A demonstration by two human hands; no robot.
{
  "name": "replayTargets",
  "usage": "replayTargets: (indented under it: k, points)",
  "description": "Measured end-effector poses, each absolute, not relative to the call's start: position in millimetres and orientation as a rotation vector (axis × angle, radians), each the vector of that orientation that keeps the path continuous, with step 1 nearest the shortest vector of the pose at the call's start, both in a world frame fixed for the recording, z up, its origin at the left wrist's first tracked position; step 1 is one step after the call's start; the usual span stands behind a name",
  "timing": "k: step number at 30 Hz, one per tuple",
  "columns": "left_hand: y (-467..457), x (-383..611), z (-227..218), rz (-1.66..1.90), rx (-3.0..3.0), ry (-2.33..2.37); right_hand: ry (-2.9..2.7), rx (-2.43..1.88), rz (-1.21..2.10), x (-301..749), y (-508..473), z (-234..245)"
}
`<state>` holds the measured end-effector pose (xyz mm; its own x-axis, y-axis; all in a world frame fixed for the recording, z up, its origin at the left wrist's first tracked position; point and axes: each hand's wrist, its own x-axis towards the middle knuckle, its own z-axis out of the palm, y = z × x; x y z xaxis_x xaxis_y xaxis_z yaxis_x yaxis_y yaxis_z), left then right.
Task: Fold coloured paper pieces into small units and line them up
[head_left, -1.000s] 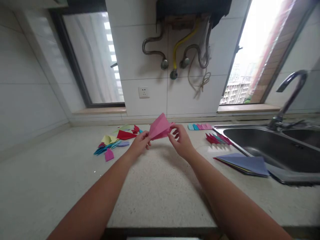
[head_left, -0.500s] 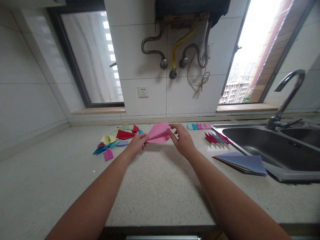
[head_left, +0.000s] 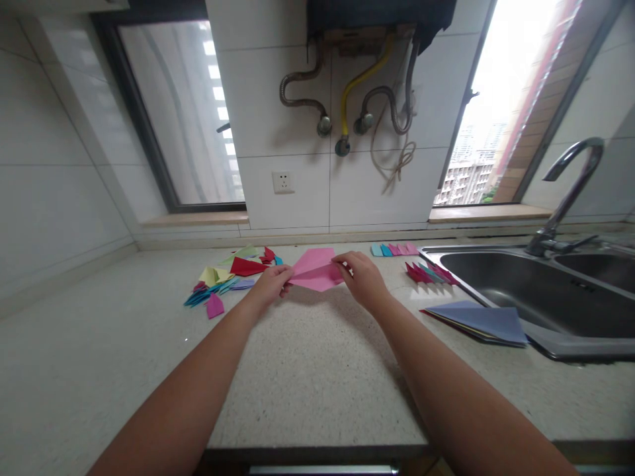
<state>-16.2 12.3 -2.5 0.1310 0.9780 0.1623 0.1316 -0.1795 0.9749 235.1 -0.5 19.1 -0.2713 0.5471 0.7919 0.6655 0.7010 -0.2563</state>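
Note:
A creased sheet of pink paper (head_left: 317, 270) is held up between my two hands, a little above the counter. My left hand (head_left: 274, 283) pinches its left end between thumb and fingers. At the right end, my right hand (head_left: 361, 274) grips the edge with thumb and fingertips pressed together. The sheet is partly opened, with a fold running across it from left to right. Just left of my left hand lies a folded red paper piece (head_left: 248, 266).
Folded papers, among them a yellow one (head_left: 213, 276) and a magenta one (head_left: 215, 306), lie left on the counter (head_left: 317, 370). Right are small folded pieces (head_left: 394, 250), a pleated magenta group (head_left: 429, 274), a stack of folded sheets (head_left: 479, 322) and a sink (head_left: 496, 274).
The pink paper has spread wider, its lower flap coming down. My right hand has moved slightly down and now closes on the paper's right edge. My left hand has stayed about where it was.

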Motion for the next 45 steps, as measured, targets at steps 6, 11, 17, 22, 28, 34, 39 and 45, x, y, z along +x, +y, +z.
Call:
replayTargets:
  k: [6, 11, 17, 22, 28, 34, 39, 45]
  points:
    - [14.4, -18.0, -2.0, 1.211, 1.376, 1.111, -1.839, -0.953, 0.014, 232.0, -3.4, 24.7]
    - [14.0, -19.3, 1.3, 1.201, 1.276, 1.022, -1.561, -0.981, 0.341, 233.3, 1.1, 28.9]
    - [14.8, -17.8, 1.0, 1.168, 1.314, 1.058, -1.144, -0.918, 0.841, 238.7, 12.9, 25.6]
    - [13.1, -15.3, -1.0, 1.170, 1.392, 1.074, -0.984, -0.855, 1.059, 241.7, 13.8, 22.8]
    - [10.9, -14.5, -0.3, 1.171, 1.407, 1.040, -0.953, -0.735, 1.184, 240.3, 10.9, 22.8]
    - [7.7, -13.9, 1.8, 1.185, 1.366, 1.004, -1.005, -0.709, 1.182, 237.3, 5.8, 26.1]
    - [4.5, -12.2, 4.2, 1.200, 1.398, 0.959, -1.112, -0.728, 1.122, 234.2, 4.8, 26.3]
    - [-0.1, -11.3, 10.3, 1.304, 1.383, 0.853, -1.304, -0.929, 0.773, 234.9, 13.1, 19.5]
